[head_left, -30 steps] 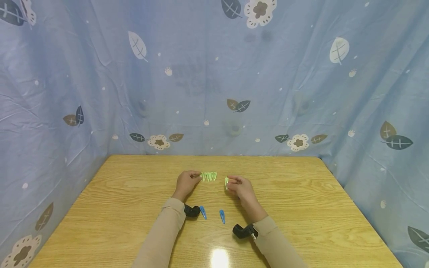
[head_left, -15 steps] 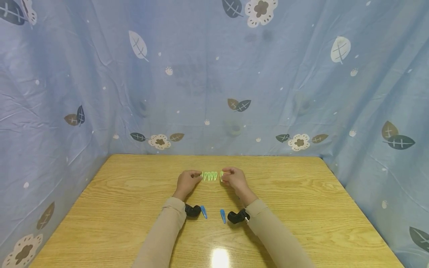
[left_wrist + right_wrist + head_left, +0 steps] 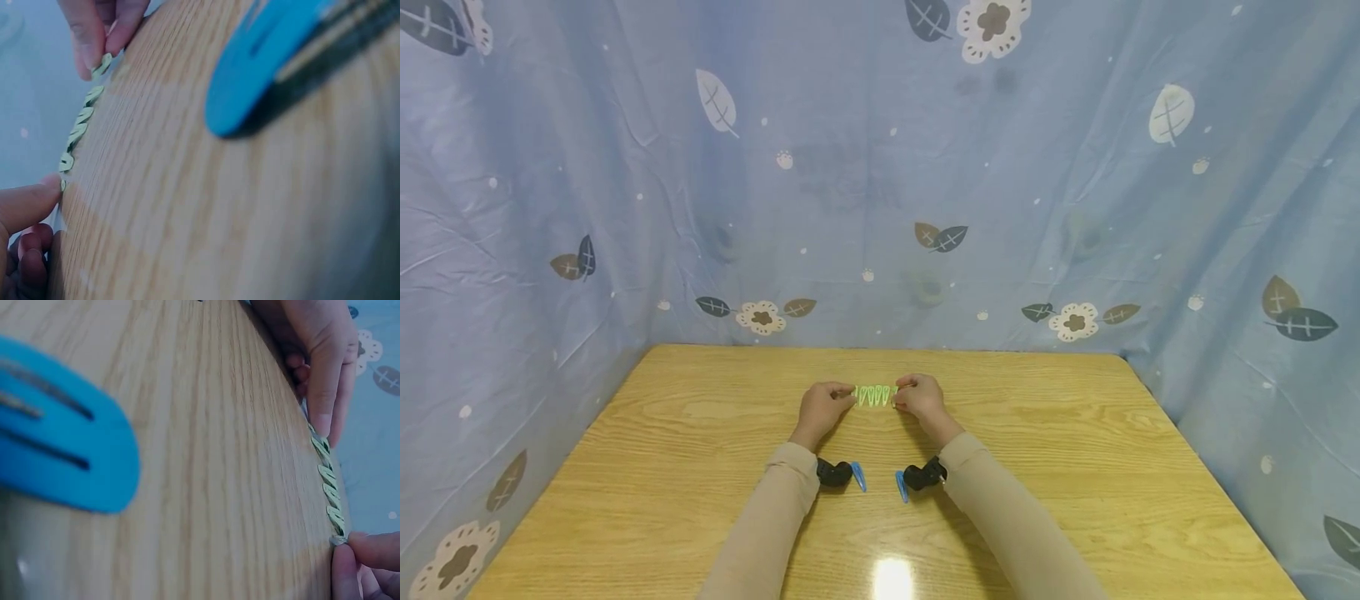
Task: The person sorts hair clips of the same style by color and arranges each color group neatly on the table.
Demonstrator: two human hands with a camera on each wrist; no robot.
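Nearest us on the wooden table (image 3: pixel 1075 500), we see two blue hair clips: the left blue clip (image 3: pixel 859 477) just beside the left wrist's black camera (image 3: pixel 834 474), the right blue clip (image 3: pixel 902 487) just beside the right wrist's black camera (image 3: pixel 922 477). Farther off, we see the left hand (image 3: pixel 822 408) with thumb and finger almost together, pinching the left end green clip (image 3: pixel 63 185). The right hand (image 3: pixel 923 398) narrows likewise, thumb and finger holding the right end green clip (image 3: pixel 339 540). Between them lies a row of green clips (image 3: pixel 875 396), side by side. Beyond hangs a blue patterned curtain (image 3: pixel 850 183).
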